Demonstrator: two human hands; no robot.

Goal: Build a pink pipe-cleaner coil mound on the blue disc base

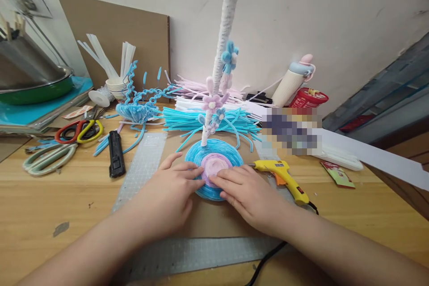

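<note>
A round coiled disc of fuzzy pipe cleaners, blue (231,146) on the outside with a pink and lilac centre (216,164), lies on brown cardboard (214,225). My left hand (172,190) rests on its left side, fingers stretched out towards the centre. From the right, my right hand (253,196) lies across the disc with its fingers extended over the pink middle. Neither hand grips anything. A white wrapped stem (224,35) rises from the disc's far edge and runs out of view at the top. Fuzzy flowers, including a blue one (230,57) and a lilac one (212,103), sit along it.
A yellow glue gun (284,176) lies right of the disc, its black cable trailing forward. Blue pipe cleaners (211,119) are heaped behind. Scissors (50,158), a black cutter (116,154) and a blue fuzzy piece (137,112) stand left. A bottle (290,82) leans back right.
</note>
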